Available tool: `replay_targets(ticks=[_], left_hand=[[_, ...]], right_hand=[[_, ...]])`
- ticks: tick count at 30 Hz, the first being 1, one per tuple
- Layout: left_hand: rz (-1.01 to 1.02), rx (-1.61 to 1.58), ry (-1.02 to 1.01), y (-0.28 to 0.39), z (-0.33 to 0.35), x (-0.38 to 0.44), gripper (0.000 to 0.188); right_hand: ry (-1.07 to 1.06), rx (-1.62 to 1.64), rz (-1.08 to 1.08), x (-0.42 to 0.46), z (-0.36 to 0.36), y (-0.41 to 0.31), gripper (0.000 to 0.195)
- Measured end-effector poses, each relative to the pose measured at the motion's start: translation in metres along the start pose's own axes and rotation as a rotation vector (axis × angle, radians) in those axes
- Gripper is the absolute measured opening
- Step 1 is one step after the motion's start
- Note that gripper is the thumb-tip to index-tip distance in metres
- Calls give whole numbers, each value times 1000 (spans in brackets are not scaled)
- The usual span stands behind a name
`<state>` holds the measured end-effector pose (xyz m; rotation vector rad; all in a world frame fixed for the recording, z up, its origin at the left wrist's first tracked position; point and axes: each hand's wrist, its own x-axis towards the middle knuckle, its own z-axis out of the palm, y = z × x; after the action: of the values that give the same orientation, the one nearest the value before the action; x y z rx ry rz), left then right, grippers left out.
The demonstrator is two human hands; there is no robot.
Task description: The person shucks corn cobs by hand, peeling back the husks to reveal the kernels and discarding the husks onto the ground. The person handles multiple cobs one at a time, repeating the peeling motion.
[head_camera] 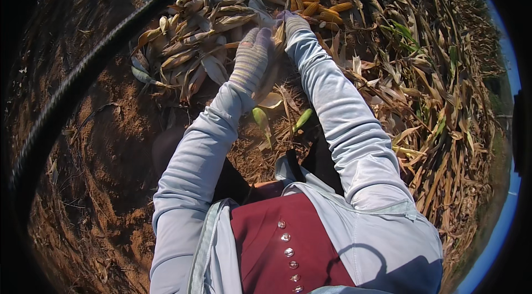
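Both of my hands wear knitted, striped work gloves with purple fingertips. My left hand is closed around a husk-covered corn ear, part of it blurred and hidden by the palm. My right hand, just ahead and to the right, grips dry husk between the two hands. To the left of my hands lies a heap of corn ears in pale, dry husks. Bare yellow-orange corn cobs sit in a small pile just beyond my right hand.
Dry corn stalks and leaves lie thickly along the right. Reddish-brown soil spreads on the left. Green husk pieces rest on the ground before me. A black braided cord crosses the upper left of the view.
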<state>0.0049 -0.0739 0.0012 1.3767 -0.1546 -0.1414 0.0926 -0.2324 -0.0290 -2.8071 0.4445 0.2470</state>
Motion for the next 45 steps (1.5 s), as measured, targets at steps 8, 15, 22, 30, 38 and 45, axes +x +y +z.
replay_targets(ticks=[8, 15, 22, 30, 38, 45], left_hand=[[85, 387, -151, 34, 27, -49, 27], [160, 291, -238, 42, 27, -75, 22], [490, 526, -290, 47, 14, -90, 18], [537, 590, -375, 63, 13, -106, 16], [591, 614, -396, 76, -2, -127, 16], [494, 690, -562, 93, -10, -142, 16]], right_hand=[[-235, -464, -133, -12, -56, 25, 74], [-220, -150, 172, -10, -80, 48, 52], [-239, -249, 237, 13, -65, 65, 46], [-227, -151, 357, 61, -36, 121, 41], [351, 1696, 722, 46, -43, 154, 26], [415, 1490, 705, 72, -35, 220, 30]])
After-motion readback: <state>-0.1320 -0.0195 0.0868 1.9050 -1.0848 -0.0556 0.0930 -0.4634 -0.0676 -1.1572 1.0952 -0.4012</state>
